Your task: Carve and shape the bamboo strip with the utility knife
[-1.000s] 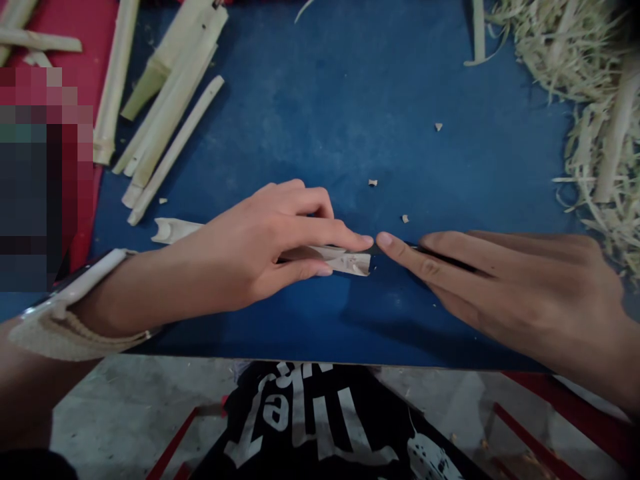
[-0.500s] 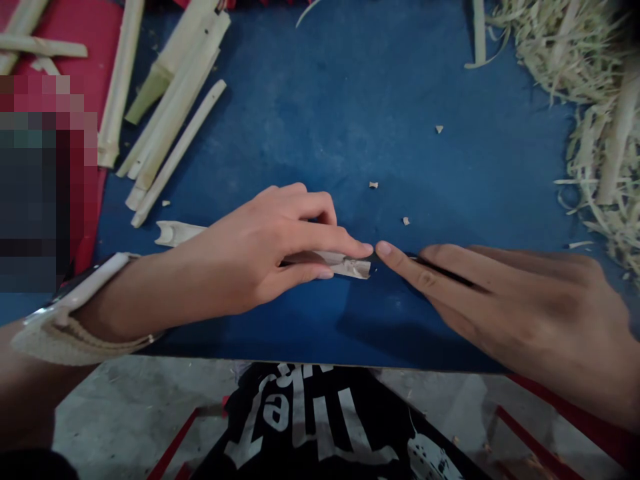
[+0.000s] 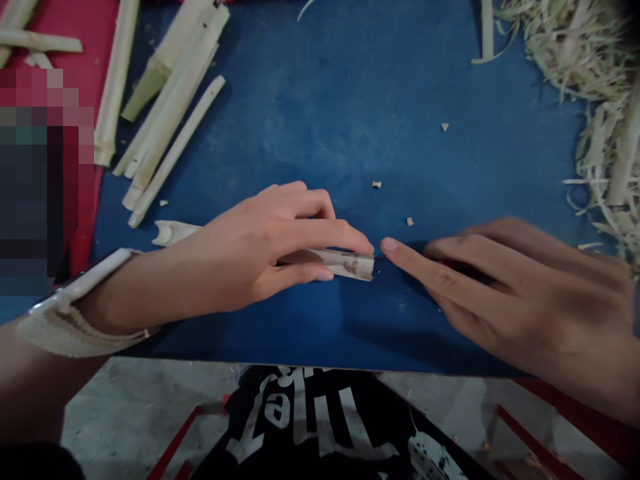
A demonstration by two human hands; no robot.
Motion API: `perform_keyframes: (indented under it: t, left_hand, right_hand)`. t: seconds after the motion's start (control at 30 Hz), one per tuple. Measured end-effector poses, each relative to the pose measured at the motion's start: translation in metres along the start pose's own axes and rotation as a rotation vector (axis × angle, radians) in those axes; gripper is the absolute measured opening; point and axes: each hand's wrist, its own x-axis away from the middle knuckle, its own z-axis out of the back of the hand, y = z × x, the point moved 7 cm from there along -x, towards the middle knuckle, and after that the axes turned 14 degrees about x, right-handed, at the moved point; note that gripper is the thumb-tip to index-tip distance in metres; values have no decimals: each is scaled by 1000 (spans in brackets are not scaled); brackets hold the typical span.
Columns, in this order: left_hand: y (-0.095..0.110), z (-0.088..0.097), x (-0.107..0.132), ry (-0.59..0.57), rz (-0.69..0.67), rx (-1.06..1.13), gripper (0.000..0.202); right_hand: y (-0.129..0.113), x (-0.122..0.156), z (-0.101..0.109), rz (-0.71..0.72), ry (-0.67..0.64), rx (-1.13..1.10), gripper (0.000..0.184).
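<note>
My left hand (image 3: pixel 280 240) presses a split bamboo piece (image 3: pixel 357 265) down on the blue tabletop, thumb on the near side and fingers on the far side. The piece lies crosswise with its hollow face up; the palm hides its middle. Its right end pokes out past my fingertips and shows a rough, darker patch. My right hand (image 3: pixel 515 293) is closed around a knife (image 3: pixel 467 270) whose handle is mostly covered by the fingers. The index finger stretches along the thin dark blade, toward the bamboo's right end. Whether the blade touches the bamboo I cannot tell.
Several bamboo strips (image 3: pixel 175 113) lie at the upper left, others on a red surface (image 3: pixel 95 60) beyond. A heap of bamboo shavings (image 3: pixel 575 60) fills the upper right. Small chips (image 3: pixel 377 185) dot the blue tabletop (image 3: pixel 325 120). Its near edge runs just before my body.
My right hand has drawn slightly right, and its rear fingers have lifted and turned. The left hand stays on the bamboo, its index fingertip now bent lower. The view has shifted a little.
</note>
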Motion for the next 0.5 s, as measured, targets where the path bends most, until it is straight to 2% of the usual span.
perform_keyframes:
  t: [0.1,0.23,0.33,0.5]
  left_hand:
    - [0,0,1,2,29,12,37]
    - [1,-1,5,51,45,-9,36]
    - [-1,-3,5,73,10,-17,33]
    - [-8,-6,2,49,-33,-17,37]
  right_hand:
    - [4,-15,0,29,8,-50,61]
    - [10,-29,2,29,77,-114,32]
    - [9,-30,3,39,76,-122,31]
    - [8,-16,-1,31,12,-109,38]
